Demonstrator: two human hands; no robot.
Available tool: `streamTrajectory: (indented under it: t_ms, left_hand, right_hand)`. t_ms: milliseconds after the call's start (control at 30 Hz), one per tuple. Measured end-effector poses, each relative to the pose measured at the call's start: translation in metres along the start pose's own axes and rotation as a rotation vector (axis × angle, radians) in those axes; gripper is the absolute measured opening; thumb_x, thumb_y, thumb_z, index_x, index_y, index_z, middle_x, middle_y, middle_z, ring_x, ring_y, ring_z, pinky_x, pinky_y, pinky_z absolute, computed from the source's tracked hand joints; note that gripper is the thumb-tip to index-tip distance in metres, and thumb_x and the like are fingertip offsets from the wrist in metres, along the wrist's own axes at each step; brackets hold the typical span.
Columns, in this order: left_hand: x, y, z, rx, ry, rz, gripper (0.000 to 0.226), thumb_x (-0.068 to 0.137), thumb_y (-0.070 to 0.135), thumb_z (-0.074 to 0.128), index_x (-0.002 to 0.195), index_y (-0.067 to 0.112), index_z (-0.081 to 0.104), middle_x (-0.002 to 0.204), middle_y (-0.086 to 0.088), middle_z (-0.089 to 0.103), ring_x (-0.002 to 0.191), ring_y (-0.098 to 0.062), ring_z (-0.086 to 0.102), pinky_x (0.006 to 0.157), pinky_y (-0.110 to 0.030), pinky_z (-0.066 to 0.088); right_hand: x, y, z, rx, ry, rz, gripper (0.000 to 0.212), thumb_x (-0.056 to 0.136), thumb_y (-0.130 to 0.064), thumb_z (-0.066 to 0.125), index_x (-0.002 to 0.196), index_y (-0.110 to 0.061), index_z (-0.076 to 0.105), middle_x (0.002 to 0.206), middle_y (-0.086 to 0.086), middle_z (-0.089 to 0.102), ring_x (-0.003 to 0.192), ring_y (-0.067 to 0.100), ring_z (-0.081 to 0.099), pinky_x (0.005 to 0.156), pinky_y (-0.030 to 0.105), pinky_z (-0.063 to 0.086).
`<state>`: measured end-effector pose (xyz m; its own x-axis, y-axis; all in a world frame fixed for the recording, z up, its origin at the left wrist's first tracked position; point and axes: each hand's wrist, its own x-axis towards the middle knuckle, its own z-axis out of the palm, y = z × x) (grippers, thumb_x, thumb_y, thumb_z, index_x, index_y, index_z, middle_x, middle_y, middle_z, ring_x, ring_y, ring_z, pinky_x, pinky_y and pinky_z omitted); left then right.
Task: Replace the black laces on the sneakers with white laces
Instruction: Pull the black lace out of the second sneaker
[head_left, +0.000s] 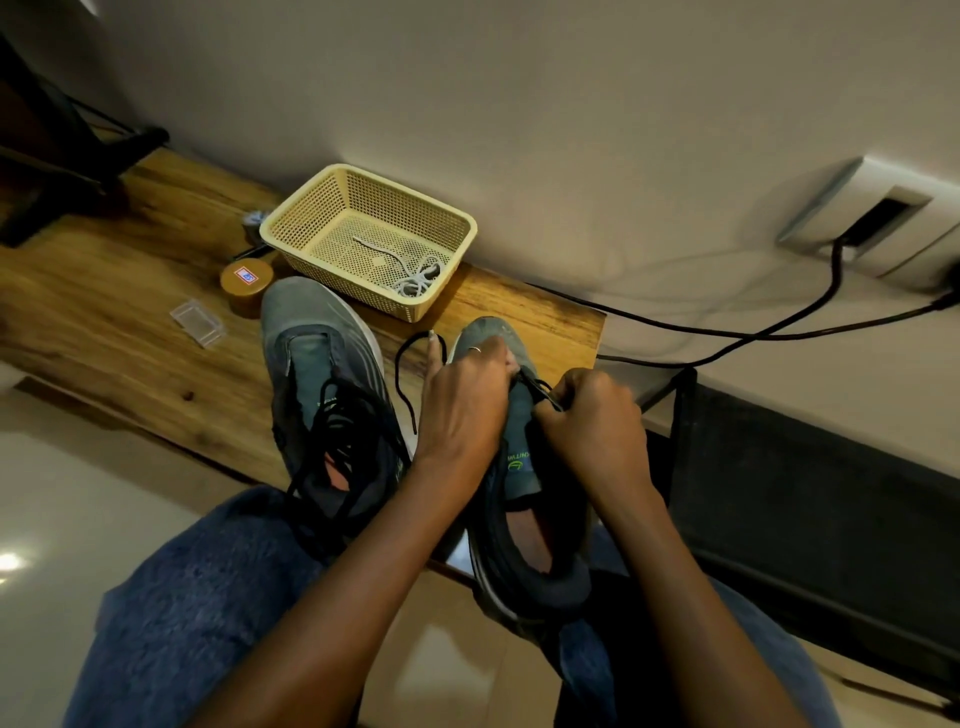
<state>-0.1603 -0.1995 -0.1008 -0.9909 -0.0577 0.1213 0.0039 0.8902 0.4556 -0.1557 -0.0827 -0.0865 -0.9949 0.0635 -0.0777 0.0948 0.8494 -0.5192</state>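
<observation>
- Right sneaker (519, 467) at the bench (156, 312) near edge, black lace (410, 374) partly unthreaded.
- Right hand (597, 415) pinches the lace at the eyelets; left hand (462, 400) curls over the toe, bracing.
- Advice: pull one eyelet row at a time, shoe steady.
- Left sneaker (322, 384) still black-laced.
- Basket (322, 208) holds the white laces (415, 275).

At the centre of the frame, two grey sneakers sit on a wooden table (156, 332). The left hand (462, 400) grips the toe end of the right sneaker (519, 467), while the right hand (597, 415) pinches a black lace (410, 364) at its eyelets; the lace's free end loops out to the left. The left sneaker (322, 364) is laced in black, loosely. Above them, a cream basket (311, 208) holds white laces (415, 280). A small round tin (247, 283) and a clear plastic case (200, 323) lie centre left.
</observation>
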Motion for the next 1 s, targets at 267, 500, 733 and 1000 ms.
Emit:
streamTrajectory:
  t_ms: [267,500,733,1000]
  left_hand:
    - [0.0015,-0.0035,-0.0087,0.041,-0.129,0.027,0.022,0.095,0.040,0.051,0.113,0.028,0.054,0.109,0.003,0.065,0.106,-0.022,0.059,0.110,-0.047,0.023]
    - [0.0015,-0.0027,-0.0086,0.103,-0.045,0.080,0.020,0.096,0.039,0.049,0.107,0.027,0.062,0.102,0.000,0.068,0.092,-0.022,0.064,0.115,-0.044,0.020]
    - [0.0012,-0.0001,-0.0091,-0.066,0.017,-0.060,0.022,0.101,0.031,0.040,0.112,0.016,0.052,0.098,-0.010,0.067,0.094,-0.031,0.060,0.064,-0.032,0.028]
    - [-0.0024,-0.0017,-0.0064,0.020,-0.060,0.078,0.017,0.093,0.039,0.055,0.105,0.028,0.061,0.101,0.000,0.067,0.092,-0.023,0.063,0.063,-0.028,0.036]
  right_hand:
    - [-0.0012,-0.0016,0.0005,-0.028,-0.013,-0.027,0.013,0.082,-0.016,0.059,0.072,-0.009,0.055,0.077,0.013,0.060,0.077,0.033,0.057,0.063,0.036,0.044]
    - [-0.0015,-0.0030,0.0002,-0.040,-0.028,-0.037,0.012,0.083,-0.016,0.060,0.074,-0.007,0.057,0.075,0.010,0.058,0.075,0.028,0.057,0.062,0.034,0.045]
    - [-0.0022,-0.0023,-0.0017,-0.042,-0.020,-0.004,0.012,0.083,-0.014,0.059,0.074,-0.007,0.055,0.074,0.008,0.055,0.073,0.027,0.054,0.059,0.029,0.036]
    - [-0.0031,-0.0041,0.0007,-0.077,-0.029,-0.036,0.012,0.084,-0.015,0.057,0.075,-0.008,0.054,0.076,0.011,0.056,0.073,0.028,0.055,0.059,0.032,0.040]
